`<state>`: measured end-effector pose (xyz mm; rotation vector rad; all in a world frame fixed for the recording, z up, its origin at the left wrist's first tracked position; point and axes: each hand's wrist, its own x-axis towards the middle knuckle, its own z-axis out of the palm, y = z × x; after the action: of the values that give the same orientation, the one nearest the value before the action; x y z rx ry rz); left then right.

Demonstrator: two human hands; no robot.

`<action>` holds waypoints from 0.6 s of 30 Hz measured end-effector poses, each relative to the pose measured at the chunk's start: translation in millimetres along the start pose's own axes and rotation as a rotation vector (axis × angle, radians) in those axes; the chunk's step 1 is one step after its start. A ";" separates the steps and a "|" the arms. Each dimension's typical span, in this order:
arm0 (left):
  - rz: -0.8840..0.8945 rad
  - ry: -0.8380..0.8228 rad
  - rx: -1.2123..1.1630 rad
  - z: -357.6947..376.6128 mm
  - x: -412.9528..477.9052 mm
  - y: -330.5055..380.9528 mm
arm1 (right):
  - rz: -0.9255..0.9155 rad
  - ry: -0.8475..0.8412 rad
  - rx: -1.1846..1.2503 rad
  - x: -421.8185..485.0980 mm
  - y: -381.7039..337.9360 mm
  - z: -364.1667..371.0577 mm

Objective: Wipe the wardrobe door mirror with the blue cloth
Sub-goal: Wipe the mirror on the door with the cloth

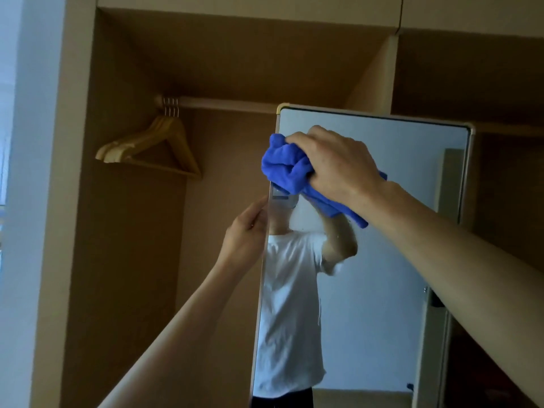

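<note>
The mirror (382,178) stands tall in front of me, its long axis running from 12 to 6 o'clock with a slight lean, its glass facing me and its top edge sloping down toward 3 o'clock; my right hand (335,163) is curled tight round the bunched blue cloth (287,169) and presses it to the glass near the upper left corner; the cloth's long axis runs from 10 o'clock to 4 o'clock, its bulk bulging out at 9 o'clock of my knuckles and its tail hanging under my wrist; my left hand (244,234), at 7 o'clock of the cloth, grips the mirror's left edge, thumb along the front; wooden hangers (156,145) hang from the rail (229,104) inside the wardrobe (123,260), at 9 o'clock of the mirror.
</note>
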<state>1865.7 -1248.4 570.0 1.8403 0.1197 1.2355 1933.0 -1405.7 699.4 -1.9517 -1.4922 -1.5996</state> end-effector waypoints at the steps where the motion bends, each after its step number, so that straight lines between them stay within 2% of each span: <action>1: -0.012 -0.018 -0.013 -0.4 -0.6 -1.3 | -0.024 0.003 -0.032 1.9 -0.1 -1.4; 11: -0.029 -0.025 -0.105 0.8 -3.2 -11.4 | -0.200 -0.045 -0.090 -7.0 -1.2 6.4; 18: -0.011 -0.027 -0.223 -0.4 -13.7 -14.4 | -0.266 -0.120 -0.066 -65.3 -31.6 29.9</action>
<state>1863.9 -1246.6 550.3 1.6599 -0.0229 1.1663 1933.2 -1406.7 620.9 -1.9841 -1.8352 -1.6791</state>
